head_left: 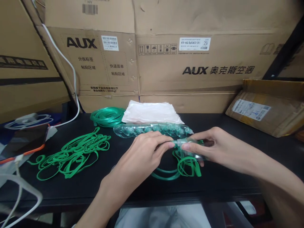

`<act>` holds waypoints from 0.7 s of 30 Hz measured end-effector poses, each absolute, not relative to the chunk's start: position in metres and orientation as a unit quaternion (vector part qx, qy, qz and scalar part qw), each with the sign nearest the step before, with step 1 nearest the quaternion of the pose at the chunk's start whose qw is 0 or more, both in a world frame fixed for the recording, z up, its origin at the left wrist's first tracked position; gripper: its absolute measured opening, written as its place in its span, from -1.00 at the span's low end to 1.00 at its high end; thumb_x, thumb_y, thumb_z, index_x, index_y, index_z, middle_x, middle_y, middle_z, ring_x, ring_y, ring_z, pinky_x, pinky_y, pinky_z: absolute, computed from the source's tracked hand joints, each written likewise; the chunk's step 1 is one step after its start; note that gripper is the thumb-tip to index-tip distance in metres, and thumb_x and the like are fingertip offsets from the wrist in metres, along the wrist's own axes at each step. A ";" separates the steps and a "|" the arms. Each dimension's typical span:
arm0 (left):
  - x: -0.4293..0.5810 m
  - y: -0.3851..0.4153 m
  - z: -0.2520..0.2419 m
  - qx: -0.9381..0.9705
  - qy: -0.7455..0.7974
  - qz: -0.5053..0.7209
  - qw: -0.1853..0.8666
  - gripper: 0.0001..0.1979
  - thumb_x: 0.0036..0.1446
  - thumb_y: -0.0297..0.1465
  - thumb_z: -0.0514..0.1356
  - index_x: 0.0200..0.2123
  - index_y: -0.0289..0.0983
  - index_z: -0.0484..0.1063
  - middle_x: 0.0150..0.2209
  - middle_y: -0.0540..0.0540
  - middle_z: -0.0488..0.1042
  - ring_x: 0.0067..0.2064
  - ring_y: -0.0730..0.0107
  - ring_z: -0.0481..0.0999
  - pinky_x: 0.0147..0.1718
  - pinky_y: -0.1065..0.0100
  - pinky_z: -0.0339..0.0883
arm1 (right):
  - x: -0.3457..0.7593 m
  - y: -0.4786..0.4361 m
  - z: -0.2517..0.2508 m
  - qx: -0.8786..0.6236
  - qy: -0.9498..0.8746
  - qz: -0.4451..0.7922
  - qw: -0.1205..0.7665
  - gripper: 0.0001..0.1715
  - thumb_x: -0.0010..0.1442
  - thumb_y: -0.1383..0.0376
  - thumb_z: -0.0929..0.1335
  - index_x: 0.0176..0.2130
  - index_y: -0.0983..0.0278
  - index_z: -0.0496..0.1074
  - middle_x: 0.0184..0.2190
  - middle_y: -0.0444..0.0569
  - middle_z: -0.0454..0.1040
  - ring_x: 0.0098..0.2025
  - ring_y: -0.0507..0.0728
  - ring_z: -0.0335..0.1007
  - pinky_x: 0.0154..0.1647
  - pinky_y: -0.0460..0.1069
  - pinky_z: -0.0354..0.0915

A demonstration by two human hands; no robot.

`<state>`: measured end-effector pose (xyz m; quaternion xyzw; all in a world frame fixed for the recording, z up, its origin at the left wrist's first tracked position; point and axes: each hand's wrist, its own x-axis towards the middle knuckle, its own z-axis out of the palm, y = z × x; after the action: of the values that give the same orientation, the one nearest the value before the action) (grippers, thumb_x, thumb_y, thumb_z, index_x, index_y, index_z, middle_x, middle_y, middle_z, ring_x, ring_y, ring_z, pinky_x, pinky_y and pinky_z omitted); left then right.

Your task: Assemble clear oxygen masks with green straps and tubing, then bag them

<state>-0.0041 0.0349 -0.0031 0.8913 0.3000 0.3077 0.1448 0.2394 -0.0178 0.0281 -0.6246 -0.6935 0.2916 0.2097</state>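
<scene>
My left hand (140, 155) and my right hand (209, 145) meet over the black table (71, 186), both pinching a clear plastic mask piece (187, 143) with a green connector between their fingertips. Green tubing and a green strap (185, 167) hang from it onto the table below my hands. Just behind my hands lies a row of stacked clear masks (152, 129) with green parts.
A pile of green elastic straps (73, 152) lies at left, a coil of green tubing (108, 116) behind it, and a stack of clear plastic bags (152, 112) at the back. A phone (23, 141) and white cables sit far left. Cardboard boxes (166, 57) wall the back; a padded parcel (268, 110) at right.
</scene>
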 end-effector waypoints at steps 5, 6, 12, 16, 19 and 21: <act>0.001 0.036 -0.010 0.892 0.307 0.315 0.103 -0.80 0.52 -0.38 0.18 0.00 -0.21 0.63 -0.07 0.01 0.64 -0.01 0.29 0.58 -0.01 0.27 0.31 | 0.233 -0.019 0.028 -0.653 -0.684 0.257 0.199 -0.51 0.28 -0.18 0.44 -0.25 0.15 0.67 -0.55 -0.15 0.50 -0.45 0.13 0.39 -0.41 0.00 0.21; 0.002 0.036 -0.011 0.894 0.299 0.321 0.091 -0.81 0.52 -0.42 0.18 -0.01 -0.23 0.62 -0.10 -0.01 0.63 -0.04 0.29 0.58 -0.03 0.26 0.31 | 0.234 -0.019 0.028 -0.645 -0.690 0.260 0.201 -0.51 0.29 -0.18 0.44 -0.24 0.16 0.67 -0.54 -0.15 0.51 -0.45 0.13 0.39 -0.41 0.00 0.23; 0.007 0.036 -0.011 0.896 0.266 0.352 0.059 -0.77 0.42 -0.59 0.16 -0.24 -0.31 0.61 -0.32 -0.03 0.54 -0.24 0.30 0.49 -0.20 0.27 0.27 | 0.238 -0.019 0.027 -0.622 -0.716 0.225 0.225 -0.42 0.29 -0.14 0.46 0.07 0.18 0.69 -0.45 -0.12 0.62 -0.39 0.19 0.49 -0.35 0.02 0.36; 0.007 0.036 -0.009 0.891 0.282 0.346 0.088 -0.74 0.38 -0.63 0.16 -0.29 -0.30 0.60 -0.36 -0.01 0.53 -0.28 0.35 0.47 -0.23 0.30 0.25 | 0.237 -0.016 0.022 -0.603 -0.729 0.200 0.257 -0.43 0.24 -0.13 0.52 0.11 0.08 0.70 -0.05 -0.12 0.75 -0.06 0.30 0.64 -0.06 0.06 0.48; 0.007 0.035 -0.008 0.889 0.291 0.335 0.109 -0.74 0.37 -0.61 0.17 -0.35 -0.29 0.57 -0.38 0.01 0.52 -0.30 0.38 0.46 -0.23 0.31 0.24 | 0.236 -0.013 0.019 -0.577 -0.746 0.175 0.282 -0.49 0.21 -0.08 0.56 0.08 0.04 0.71 0.11 -0.16 0.71 0.14 0.32 0.60 0.12 0.06 0.45; 0.007 0.034 -0.007 0.888 0.296 0.329 0.125 -0.73 0.37 -0.61 0.18 -0.37 -0.29 0.57 -0.39 0.02 0.53 -0.31 0.39 0.46 -0.23 0.33 0.25 | 0.236 -0.011 0.018 -0.562 -0.757 0.154 0.294 -0.53 0.18 -0.04 0.59 0.04 0.05 0.73 0.05 -0.17 0.73 0.10 0.30 0.62 0.10 0.05 0.45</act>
<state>0.0074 0.0341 -0.0066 0.8881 0.2960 0.3286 0.1249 0.2363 -0.0108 0.0181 -0.5621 -0.7575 0.1541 0.2942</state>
